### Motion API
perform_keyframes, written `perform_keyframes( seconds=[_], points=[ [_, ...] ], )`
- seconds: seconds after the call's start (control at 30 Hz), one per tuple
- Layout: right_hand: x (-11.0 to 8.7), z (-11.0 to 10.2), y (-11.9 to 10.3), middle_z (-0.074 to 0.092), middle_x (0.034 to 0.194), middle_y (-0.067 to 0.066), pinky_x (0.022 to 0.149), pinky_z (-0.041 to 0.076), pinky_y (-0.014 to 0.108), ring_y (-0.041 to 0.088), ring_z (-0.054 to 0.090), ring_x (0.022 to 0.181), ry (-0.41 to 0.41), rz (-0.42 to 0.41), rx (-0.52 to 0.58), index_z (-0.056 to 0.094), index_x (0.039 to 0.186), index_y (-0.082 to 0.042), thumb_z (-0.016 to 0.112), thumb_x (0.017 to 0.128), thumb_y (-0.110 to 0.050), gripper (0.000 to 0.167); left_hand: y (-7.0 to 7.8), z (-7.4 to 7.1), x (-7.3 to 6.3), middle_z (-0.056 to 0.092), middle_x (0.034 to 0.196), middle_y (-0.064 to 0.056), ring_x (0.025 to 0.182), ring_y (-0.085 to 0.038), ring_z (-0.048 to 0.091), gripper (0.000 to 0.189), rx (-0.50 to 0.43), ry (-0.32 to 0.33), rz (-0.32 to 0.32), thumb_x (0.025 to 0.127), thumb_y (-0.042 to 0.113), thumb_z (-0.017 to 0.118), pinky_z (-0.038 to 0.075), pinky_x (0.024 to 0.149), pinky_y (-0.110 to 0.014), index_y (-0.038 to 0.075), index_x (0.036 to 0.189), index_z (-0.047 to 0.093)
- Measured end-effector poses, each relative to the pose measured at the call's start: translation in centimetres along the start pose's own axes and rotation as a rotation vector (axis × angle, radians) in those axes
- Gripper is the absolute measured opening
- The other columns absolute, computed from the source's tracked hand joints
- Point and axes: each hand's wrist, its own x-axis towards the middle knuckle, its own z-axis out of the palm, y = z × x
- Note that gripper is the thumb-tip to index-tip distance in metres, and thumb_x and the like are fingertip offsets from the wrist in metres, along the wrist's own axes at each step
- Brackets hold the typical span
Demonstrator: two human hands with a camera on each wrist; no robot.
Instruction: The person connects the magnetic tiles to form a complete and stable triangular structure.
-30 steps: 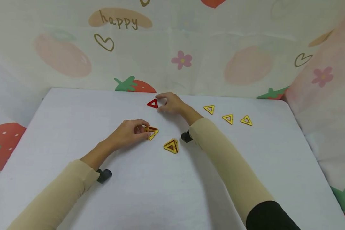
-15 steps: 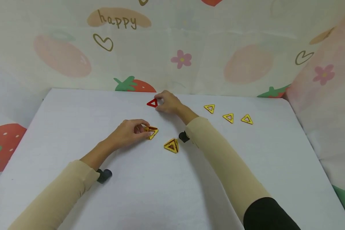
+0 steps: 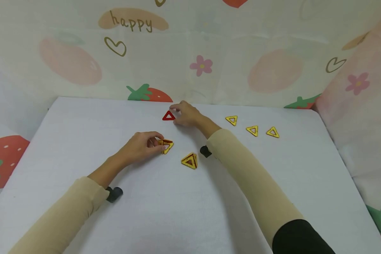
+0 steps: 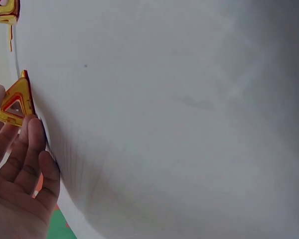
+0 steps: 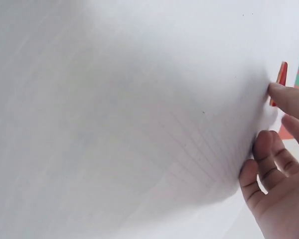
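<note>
My left hand (image 3: 143,146) pinches a yellow triangular magnetic tile piece (image 3: 167,146). In the left wrist view, thumb and fingertips hold this yellow piece (image 4: 17,102), which has several tiles joined at an angle. Farther back, my right hand (image 3: 188,114) is beside a flat red triangular magnetic tile (image 3: 168,116). Its thumb touches the red tile (image 5: 282,74) in the right wrist view, while the other fingers are loosely bent and hold nothing. Between the arms stands a yellow pyramid (image 3: 189,161) of joined triangular tiles.
Three loose yellow triangular tiles lie at the back right: one (image 3: 231,120) nearest the right wrist, another (image 3: 252,131) and a third (image 3: 272,132). The white table (image 3: 114,218) meets a printed cloth (image 3: 225,49) behind its far edge.
The red tile has turned, and one corner now points away toward the back edge. My right hand has shifted slightly left over the second. The left hand and its yellow piece have barely moved.
</note>
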Motion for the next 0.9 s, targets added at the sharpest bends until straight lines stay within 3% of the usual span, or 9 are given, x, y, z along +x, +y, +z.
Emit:
perform_keyframes(
  seconds=[0.1, 0.27, 0.6, 0.9],
  points=[
    [0.0, 0.0, 0.0, 0.049, 0.131, 0.011, 0.097, 0.044, 0.040, 0.025, 0.051, 0.118, -0.030, -0.011, -0.026, 0.048, 0.148, -0.021, 0.068, 0.095, -0.022, 0.057, -0.1, 0.1, 0.0, 0.068, 0.086, -0.002, 0.076, -0.018, 0.057, 0.035, -0.004, -0.001, -0.001, 0.090, 0.026, 0.075, 0.048, 0.073, -0.033, 0.007, 0.118, 0.068],
    [0.0, 0.0, 0.0, 0.049, 0.129, 0.010, 0.091, 0.046, 0.039, 0.024, 0.053, 0.113, -0.046, -0.020, -0.069, 0.052, 0.145, -0.027, 0.064, 0.097, -0.024, 0.049, -0.3, 0.1, 0.0, 0.067, 0.085, -0.001, 0.076, -0.017, 0.057, 0.035, 0.000, 0.009, 0.005, 0.090, 0.027, 0.075, 0.048, 0.072, -0.033, 0.008, 0.117, 0.068],
    [-0.7, -0.2, 0.3, 0.056, 0.116, 0.009, 0.089, 0.044, 0.036, 0.022, 0.050, 0.104, -0.101, -0.056, -0.051, 0.055, 0.140, -0.021, 0.064, 0.095, -0.016, 0.046, -0.3, -0.3, -0.1, 0.067, 0.084, -0.002, 0.076, -0.018, 0.058, 0.032, 0.010, 0.042, -0.010, 0.090, 0.028, 0.074, 0.048, 0.071, -0.033, 0.009, 0.116, 0.068],
    [-2.4, -0.6, 0.4, 0.059, 0.116, 0.010, 0.093, 0.044, 0.038, 0.024, 0.052, 0.105, -0.173, -0.081, -0.064, 0.056, 0.138, -0.018, 0.063, 0.094, -0.007, 0.046, -0.4, -0.1, 0.3, 0.066, 0.082, -0.001, 0.072, -0.017, 0.057, 0.029, 0.006, 0.060, -0.014, 0.090, 0.029, 0.074, 0.047, 0.069, -0.033, 0.010, 0.112, 0.069]
  ],
)
